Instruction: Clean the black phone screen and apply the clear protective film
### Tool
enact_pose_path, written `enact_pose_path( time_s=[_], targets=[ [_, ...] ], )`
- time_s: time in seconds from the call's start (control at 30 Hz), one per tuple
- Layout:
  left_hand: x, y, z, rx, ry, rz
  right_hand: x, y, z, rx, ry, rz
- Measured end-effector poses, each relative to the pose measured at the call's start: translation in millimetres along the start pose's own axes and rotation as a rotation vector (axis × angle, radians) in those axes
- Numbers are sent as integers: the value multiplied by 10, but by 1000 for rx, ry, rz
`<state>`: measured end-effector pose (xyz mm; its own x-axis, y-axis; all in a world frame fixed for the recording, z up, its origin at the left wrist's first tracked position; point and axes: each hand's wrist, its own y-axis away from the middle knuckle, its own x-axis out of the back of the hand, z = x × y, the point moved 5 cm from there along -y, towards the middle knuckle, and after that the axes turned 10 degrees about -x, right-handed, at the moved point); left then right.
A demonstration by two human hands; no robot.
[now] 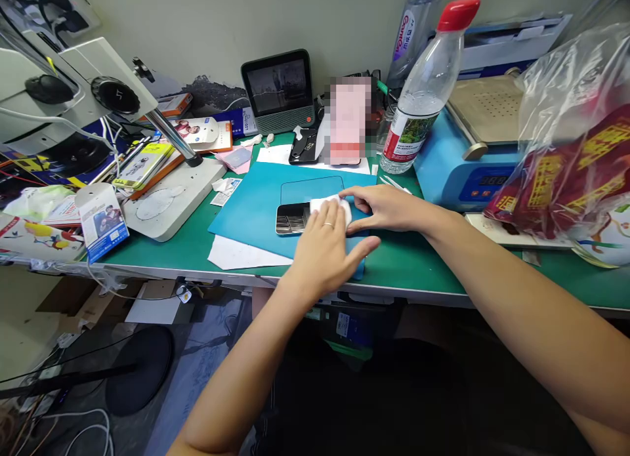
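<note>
A phone (291, 220) with a dark, shiny screen lies flat on a blue mat (251, 203), its long side running left to right. My left hand (329, 249) lies over the phone's right part, fingers stretched and pressed on a folded white cloth (319, 204), thumb spread to the right. My right hand (381, 208) is at the phone's right end, with thumb and index finger apart at its edge and the cloth; its other fingers curl on the mat. The right end of the phone is hidden under cloth and hands.
A small display (278, 85) stands against the wall. A red-capped bottle (418, 108) and a blue heating device (443, 154) are at the back right, beside a plastic bag (566, 161). A microscope stand (172, 207) occupies the left.
</note>
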<state>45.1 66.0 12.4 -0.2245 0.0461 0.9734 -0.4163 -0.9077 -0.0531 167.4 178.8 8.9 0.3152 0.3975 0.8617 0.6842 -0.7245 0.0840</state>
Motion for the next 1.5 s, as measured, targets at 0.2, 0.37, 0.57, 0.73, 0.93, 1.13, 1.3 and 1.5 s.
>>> enact_pose_path(
  time_s=[0.2,0.37,0.57,0.73,0.93,1.13,1.3,1.5],
  targets=[
    [-1,215,-148,49,-88,47,-8,-5,19,-24,4,9],
    [60,651,-603,179,-190,62,-21,-4,19,-47,-11,-8],
    [27,488,-422,220,-223,45,-12,7,-2,-56,-10,0],
    [-27,65,48,64,-100,44,-5,9,-17,-19,10,13],
    [-16,-11,141,28,-61,47,-4,12,-19,-20,10,-2],
    [11,421,-283,93,-181,57,-3,8,6,-37,3,-3],
    [11,784,-441,150,-232,86,-5,2,6,-51,12,-10],
    [12,800,-237,87,-183,83,2,3,-34,-35,16,1]
  ],
)
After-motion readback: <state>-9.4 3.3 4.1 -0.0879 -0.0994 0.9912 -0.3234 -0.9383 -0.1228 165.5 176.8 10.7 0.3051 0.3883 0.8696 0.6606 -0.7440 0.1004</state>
